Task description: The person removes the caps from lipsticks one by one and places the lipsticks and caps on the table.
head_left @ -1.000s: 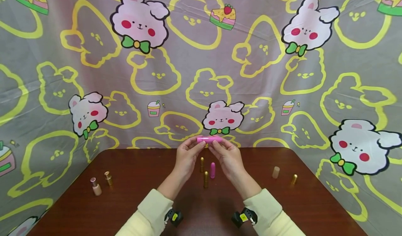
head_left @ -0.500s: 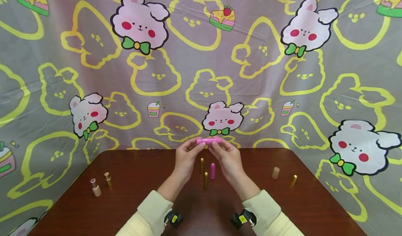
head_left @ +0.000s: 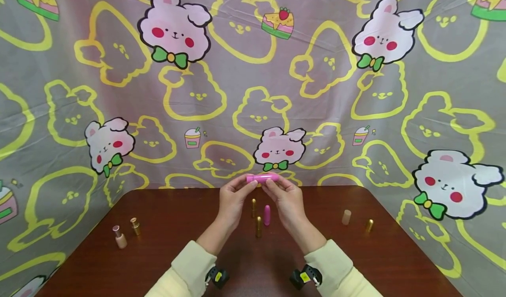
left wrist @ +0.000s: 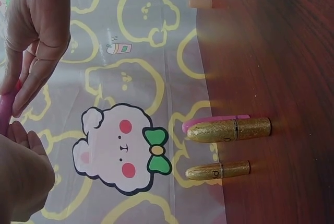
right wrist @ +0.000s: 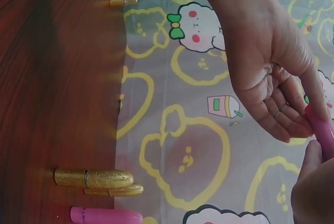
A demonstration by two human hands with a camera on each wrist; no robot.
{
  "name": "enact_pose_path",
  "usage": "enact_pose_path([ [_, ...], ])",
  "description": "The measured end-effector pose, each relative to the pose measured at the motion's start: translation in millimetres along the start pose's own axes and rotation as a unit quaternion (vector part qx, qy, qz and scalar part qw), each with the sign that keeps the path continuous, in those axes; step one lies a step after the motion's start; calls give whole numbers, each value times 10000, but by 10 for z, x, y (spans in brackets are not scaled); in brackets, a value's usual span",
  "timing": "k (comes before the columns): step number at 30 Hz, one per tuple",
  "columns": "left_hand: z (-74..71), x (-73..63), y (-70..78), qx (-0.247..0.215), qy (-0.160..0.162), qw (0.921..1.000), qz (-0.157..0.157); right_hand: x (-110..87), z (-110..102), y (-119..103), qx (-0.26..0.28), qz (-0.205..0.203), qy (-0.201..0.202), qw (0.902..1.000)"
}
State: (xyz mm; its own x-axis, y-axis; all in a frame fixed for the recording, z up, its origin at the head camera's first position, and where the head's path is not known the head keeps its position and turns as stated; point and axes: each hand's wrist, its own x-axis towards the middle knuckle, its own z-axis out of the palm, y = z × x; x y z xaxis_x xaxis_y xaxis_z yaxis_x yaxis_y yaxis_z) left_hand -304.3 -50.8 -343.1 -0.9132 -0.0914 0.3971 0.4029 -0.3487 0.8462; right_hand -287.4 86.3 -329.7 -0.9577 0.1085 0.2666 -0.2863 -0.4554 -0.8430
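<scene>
A glossy pink bullet-shaped lipstick tube (head_left: 264,178) lies level between my two hands, raised above the far edge of the table. My left hand (head_left: 232,201) pinches its blunt end with thumb and fingers. The tapered end is held between the thumb and fingers of my right hand (head_left: 287,201). In the left wrist view the tube (left wrist: 6,110) shows only in part at the edge. Below and between my wrists stand two gold lipstick tubes (head_left: 258,227) and a second pink lipstick tube (head_left: 267,215), all upright on the table.
At the table's left stand a pinkish bottle-like cosmetic (head_left: 120,237) and an uncapped gold lipstick (head_left: 135,226). To the right are a pale translucent cap (head_left: 346,217) and a short gold cap (head_left: 369,225). A printed curtain (head_left: 221,90) surrounds the dark wooden table (head_left: 178,213).
Both hands keep their pinch on the pink lipstick tube and stay nearly in place. A ring-like step near its blunt left end shows more plainly now. The head view has shifted slightly.
</scene>
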Motion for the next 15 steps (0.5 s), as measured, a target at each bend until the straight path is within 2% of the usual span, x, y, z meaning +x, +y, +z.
enact_pose_path([
  [8, -23, -13, 31, -45, -77, 10000, 31, -5, 3, -36, -41, 134, -96, 9999],
  [15, -24, -29, 46, -273, -96, 9996, 49, -2, -1, -40, 37, 173, -210, 9996],
])
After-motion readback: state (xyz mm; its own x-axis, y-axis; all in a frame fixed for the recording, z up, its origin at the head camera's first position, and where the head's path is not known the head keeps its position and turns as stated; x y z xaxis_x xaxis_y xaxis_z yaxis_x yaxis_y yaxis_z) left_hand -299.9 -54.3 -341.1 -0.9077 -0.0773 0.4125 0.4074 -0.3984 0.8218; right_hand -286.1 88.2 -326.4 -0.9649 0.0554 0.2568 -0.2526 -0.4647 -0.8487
